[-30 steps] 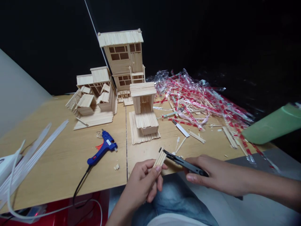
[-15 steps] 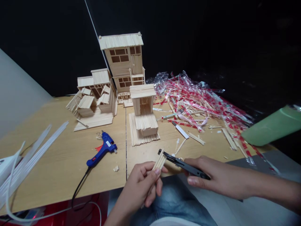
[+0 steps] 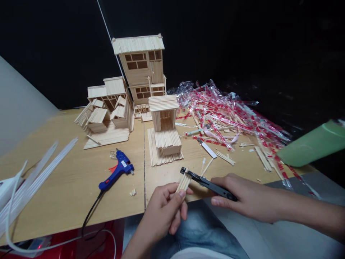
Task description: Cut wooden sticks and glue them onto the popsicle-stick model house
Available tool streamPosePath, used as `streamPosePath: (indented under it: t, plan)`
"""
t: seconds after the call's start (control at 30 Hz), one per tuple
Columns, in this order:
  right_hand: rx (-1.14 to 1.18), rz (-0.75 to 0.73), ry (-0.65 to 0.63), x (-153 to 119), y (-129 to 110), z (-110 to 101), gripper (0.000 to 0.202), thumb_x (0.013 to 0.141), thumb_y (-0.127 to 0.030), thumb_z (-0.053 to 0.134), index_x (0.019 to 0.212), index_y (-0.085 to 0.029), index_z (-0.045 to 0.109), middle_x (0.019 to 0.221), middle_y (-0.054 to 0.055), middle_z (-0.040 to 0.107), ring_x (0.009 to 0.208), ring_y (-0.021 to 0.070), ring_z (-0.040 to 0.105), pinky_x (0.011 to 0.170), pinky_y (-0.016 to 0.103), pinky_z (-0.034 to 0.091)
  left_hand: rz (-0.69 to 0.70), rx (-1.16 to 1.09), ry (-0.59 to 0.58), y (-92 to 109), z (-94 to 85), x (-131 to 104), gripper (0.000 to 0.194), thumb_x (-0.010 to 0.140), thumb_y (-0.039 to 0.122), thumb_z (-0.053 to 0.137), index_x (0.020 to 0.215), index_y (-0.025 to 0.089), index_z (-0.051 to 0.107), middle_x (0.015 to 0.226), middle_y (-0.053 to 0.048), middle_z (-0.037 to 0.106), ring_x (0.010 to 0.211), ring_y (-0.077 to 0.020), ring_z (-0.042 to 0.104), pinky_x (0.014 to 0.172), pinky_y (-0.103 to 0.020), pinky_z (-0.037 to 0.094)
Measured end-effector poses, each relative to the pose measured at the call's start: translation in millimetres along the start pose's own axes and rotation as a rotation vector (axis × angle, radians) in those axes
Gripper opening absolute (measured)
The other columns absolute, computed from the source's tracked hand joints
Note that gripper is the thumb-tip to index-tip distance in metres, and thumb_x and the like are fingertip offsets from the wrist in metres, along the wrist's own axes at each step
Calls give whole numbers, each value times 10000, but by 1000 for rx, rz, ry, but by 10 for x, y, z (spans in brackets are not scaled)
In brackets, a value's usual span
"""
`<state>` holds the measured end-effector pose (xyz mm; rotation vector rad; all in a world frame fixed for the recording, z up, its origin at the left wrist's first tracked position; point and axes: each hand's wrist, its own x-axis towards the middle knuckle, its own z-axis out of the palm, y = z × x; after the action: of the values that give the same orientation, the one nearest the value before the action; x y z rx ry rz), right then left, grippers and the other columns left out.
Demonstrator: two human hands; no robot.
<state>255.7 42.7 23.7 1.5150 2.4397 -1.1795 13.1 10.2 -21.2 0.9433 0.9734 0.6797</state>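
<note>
– While the L hand (image 3: 169,207) pinches a few wooden sticks (image 3: 183,182) btwn thumb & fingers, what's the R hand (image 3: 248,199) on?

– Wrapped round the handles of a black cutter (image 3: 212,185). Cutter head's at the far ends of the sticks, up near the front edge of the table (image 3: 67,187). Can't tell how far the blades are closed.

– Main risk?

– Uneven lengths, imo. Sticks lie side by side in bare fingers, no stop or jig visible. If the pinch slackens, one could slide & come out short. Blades biting at a slant could also split the wood.

– Fingers ok?

– L fingertips are nr the cutter head, so a slip of the R hand could nick them.

– Flying bits?

– Poss. A clipped end could spring twd the small stick model (image 3: 167,138) just beyond. Few short offcuts (image 3: 133,192) on the table, L of the hands.

– Glue gun (image 3: 115,176)?

– Lying on the table, well L, cord (image 3: 86,220) hanging over the edge. L arm snagging that could drag it off. Can't tell if it's hot.
</note>
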Motion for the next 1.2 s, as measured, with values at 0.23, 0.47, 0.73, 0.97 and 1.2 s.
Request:
streamPosePath:
  t: [0.23,0.47,0.73,0.97,1.2]
  plan:
    - [-117,61,-57,22,-23,56,546,936,-620,395,990,-151,669,890,142,688,817,286,638,719,354,460,-6,-15,-3,-62,15,-8,474,900,514,554,1104,92,620,540,12,596,275,-33,376,300,-136,196]
    - [-99,72,0,23,76,198,500,937,-581,432,935,-154,692,825,115,707,723,231,627,635,289,422,-9,20,-15,-131,43,7,489,906,538,533,1084,90,618,552,14,591,283,-30,384,303,-135,211]
    - [286,159,15,-16,187,125,531,867,-699,492,760,-181,540,518,-24,528,466,140,510,486,241,380,54,-60,-18,-103,-3,-25,433,893,507,578,1059,110,629,584,-3,629,310,-44,439,331,-141,271]
    - [707,61,83,17,66,197,429,883,-622,546,835,-196,523,559,-44,511,503,129,510,506,242,419,263,22,136,15,3,-53,367,906,446,601,1026,116,708,741,-76,724,691,-154,671,718,-262,518]
    - [761,-91,238,224,-200,513,319,815,-473,693,889,-201,544,720,-21,554,626,138,536,586,248,457,480,116,334,87,75,-46,306,915,400,594,1024,176,772,1109,-124,722,1141,-261,612,1027,-374,431]
